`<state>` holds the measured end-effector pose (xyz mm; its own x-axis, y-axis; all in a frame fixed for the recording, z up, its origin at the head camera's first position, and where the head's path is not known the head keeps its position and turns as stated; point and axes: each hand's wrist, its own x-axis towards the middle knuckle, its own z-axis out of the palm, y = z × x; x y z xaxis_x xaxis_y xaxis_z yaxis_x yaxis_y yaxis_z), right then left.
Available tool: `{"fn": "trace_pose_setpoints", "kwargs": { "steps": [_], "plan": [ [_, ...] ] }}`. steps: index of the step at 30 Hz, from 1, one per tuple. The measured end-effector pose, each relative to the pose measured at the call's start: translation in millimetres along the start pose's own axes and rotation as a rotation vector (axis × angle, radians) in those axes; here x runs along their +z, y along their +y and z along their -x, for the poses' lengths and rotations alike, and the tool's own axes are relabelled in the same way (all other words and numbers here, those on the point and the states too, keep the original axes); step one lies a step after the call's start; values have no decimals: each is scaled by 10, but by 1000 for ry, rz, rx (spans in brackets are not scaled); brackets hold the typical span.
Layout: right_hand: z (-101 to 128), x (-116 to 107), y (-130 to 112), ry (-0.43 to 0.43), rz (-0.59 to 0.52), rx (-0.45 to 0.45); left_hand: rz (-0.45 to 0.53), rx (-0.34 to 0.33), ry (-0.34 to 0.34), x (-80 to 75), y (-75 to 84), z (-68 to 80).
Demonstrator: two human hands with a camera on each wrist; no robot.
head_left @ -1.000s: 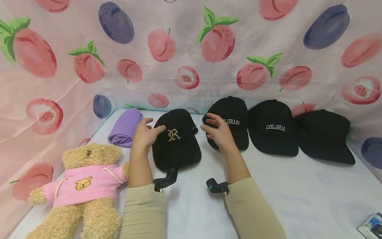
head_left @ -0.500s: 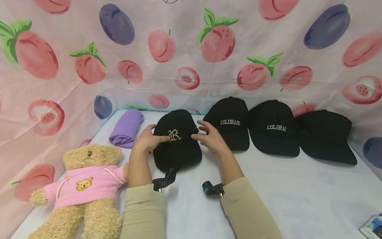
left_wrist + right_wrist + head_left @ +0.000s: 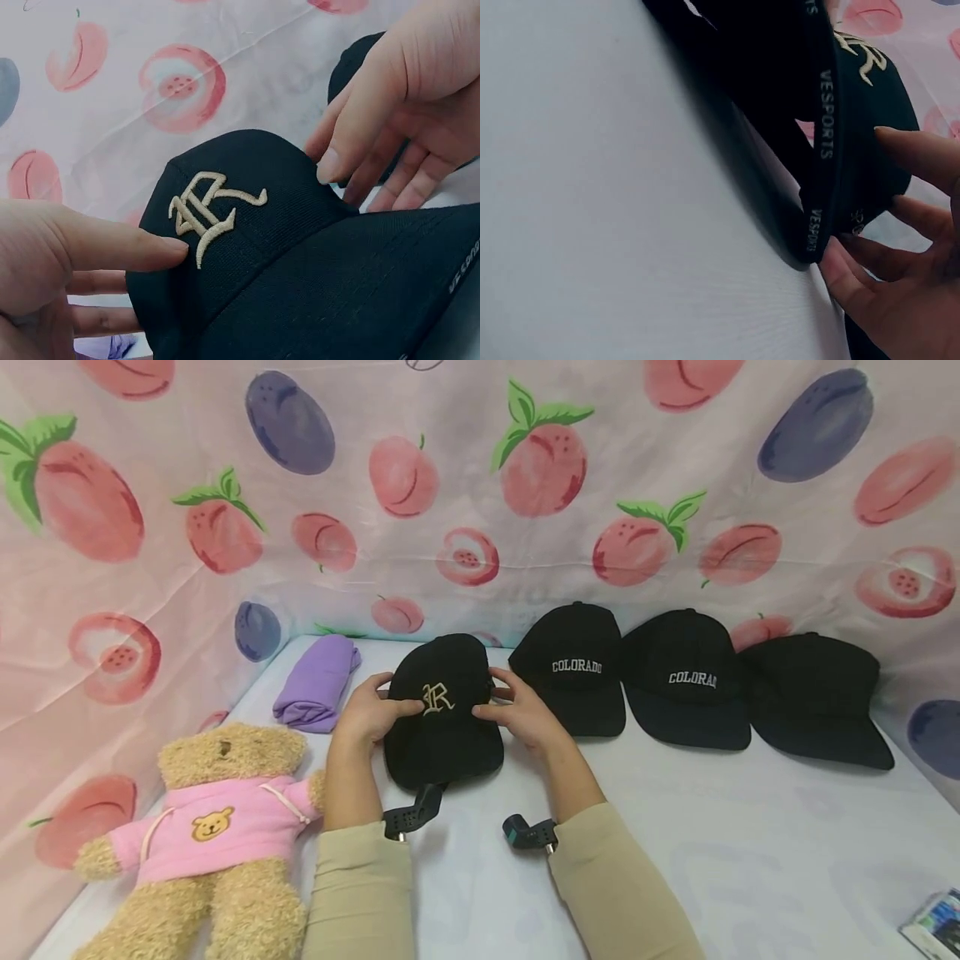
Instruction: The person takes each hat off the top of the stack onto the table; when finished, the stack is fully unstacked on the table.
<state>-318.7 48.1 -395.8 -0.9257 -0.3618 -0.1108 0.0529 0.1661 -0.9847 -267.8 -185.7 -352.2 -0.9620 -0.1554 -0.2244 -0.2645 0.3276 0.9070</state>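
Note:
A black cap (image 3: 446, 739) with a gold embroidered R lies on the white sheet, brim toward me. My left hand (image 3: 367, 714) holds its left side, thumb on the front panel beside the R. My right hand (image 3: 521, 718) holds the right side. In the left wrist view the left hand (image 3: 82, 251) has its thumb tip at the R on the cap (image 3: 300, 292), and the right hand (image 3: 405, 97) has its thumb on the crown. In the right wrist view the right hand (image 3: 900, 300) has fingers under the cap's (image 3: 780, 67) rim band, which reads VESPORTS.
Two black COLORADO caps (image 3: 577, 681) (image 3: 686, 689) and a plain black cap (image 3: 813, 697) line up to the right. A folded purple cloth (image 3: 315, 681) lies back left, a teddy bear (image 3: 202, 827) in a pink hoodie front left. Fruit-print fabric (image 3: 480, 485) walls the back and left.
My right hand has moved left from the first COLORADO cap onto the right side of the R cap. The left hand has stayed on the cap's left side.

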Motion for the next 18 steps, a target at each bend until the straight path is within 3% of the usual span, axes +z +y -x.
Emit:
{"fn": "trace_pose_setpoints", "kwargs": {
  "steps": [7,18],
  "plan": [
    [-1,19,-1,-23,30,-54,97,41,34,32,27,-7],
    [8,41,27,1,124,-113,-32,66,41,6,7,-2]
  ]
}}
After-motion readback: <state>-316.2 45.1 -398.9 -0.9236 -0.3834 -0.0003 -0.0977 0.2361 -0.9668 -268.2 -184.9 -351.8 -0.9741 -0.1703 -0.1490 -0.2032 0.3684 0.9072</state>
